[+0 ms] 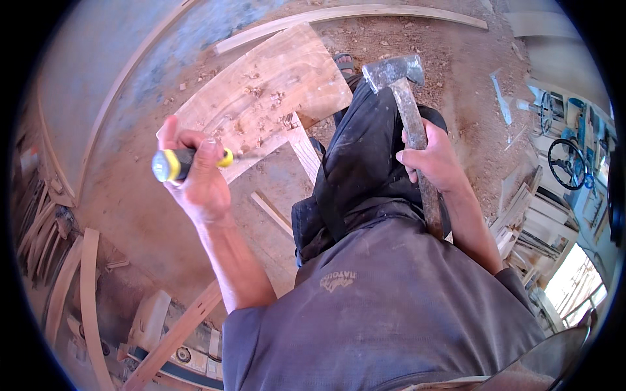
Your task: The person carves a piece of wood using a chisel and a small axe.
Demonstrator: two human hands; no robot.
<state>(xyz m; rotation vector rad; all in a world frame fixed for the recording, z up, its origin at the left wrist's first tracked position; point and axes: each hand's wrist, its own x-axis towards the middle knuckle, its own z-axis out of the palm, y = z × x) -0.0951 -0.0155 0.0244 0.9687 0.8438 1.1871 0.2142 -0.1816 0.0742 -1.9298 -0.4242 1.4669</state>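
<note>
My left hand (199,166) is closed round the black and yellow handle of a chisel (184,163). Its short blade, blurred, points right over the lower edge of a wide wooden board (261,85). Wood shavings (277,98) lie scattered on that board. In my right hand (433,156) is a hammer (409,107), gripped midway along its worn wooden handle. The hammer's metal head is up, above my dark trousers, apart from the board. Below the board, pale wooden pieces (305,153) meet at an angle near my knee.
Long curved wooden strips lie beyond the board (352,13) and at the left (120,85). A loose stick (272,214) rests on the dusty floor. Stacked timber (39,241) is at far left. A machine with a black handwheel (567,163) stands at the right.
</note>
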